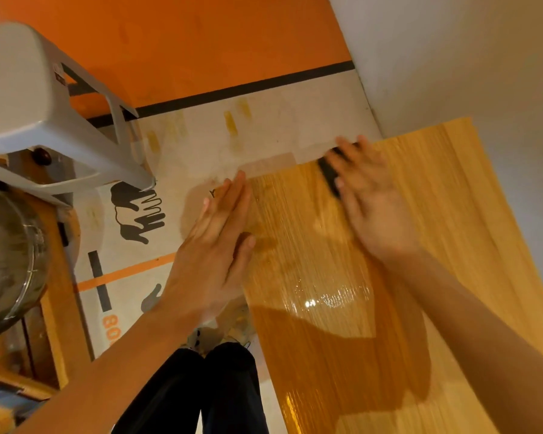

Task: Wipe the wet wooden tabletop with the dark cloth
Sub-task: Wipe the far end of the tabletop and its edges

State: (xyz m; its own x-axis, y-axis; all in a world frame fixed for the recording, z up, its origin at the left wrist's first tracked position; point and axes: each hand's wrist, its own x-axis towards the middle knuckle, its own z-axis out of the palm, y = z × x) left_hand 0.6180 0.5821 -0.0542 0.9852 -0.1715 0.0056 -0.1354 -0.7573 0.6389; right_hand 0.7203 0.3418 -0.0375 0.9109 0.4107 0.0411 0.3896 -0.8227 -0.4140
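The wooden tabletop (373, 308) fills the right half of the head view, glossy with a wet shine near its middle. My right hand (370, 202) lies flat near the table's far left corner, pressing the dark cloth (328, 172), which shows only as a dark strip past my fingers. My left hand (220, 233) is flat with fingers together at the table's left edge, partly over the floor, holding nothing. Both hands are motion-blurred.
A grey plastic stool (44, 98) stands at the upper left over a printed floor mat (132, 220). A metal bowl (3, 261) sits at the left edge. A white wall (467, 57) borders the table's far side. My dark-trousered legs (207, 393) are beside the table.
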